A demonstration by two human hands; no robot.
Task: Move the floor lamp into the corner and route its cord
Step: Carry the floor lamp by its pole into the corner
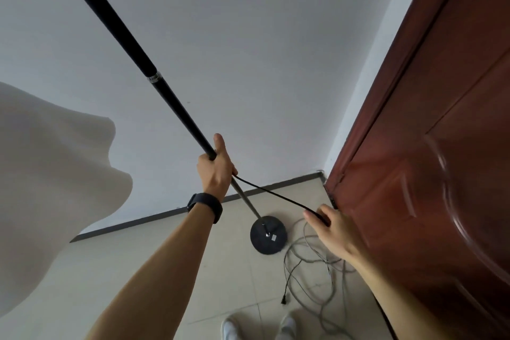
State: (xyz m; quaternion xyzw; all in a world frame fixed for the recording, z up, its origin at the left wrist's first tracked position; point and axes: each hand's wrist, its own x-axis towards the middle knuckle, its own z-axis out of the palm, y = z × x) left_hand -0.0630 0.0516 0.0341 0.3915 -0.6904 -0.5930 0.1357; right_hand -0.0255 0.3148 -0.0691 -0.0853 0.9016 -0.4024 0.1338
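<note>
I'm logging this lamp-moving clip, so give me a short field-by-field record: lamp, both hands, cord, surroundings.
lamp pole: black, gripped by left hand
lamp base: round, black, on tiled floor near the corner
right hand: pinching black cord, which runs taut from the left hand
floor cords: loose tangle beside base, plug end lying free
right side: reddish-brown door
left wrist: dark band

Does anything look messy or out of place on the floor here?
Yes: loose cables lie in a tangled heap on the tile floor beside the lamp base, near the door. A plug end trails loose toward the person's shoes.
</note>
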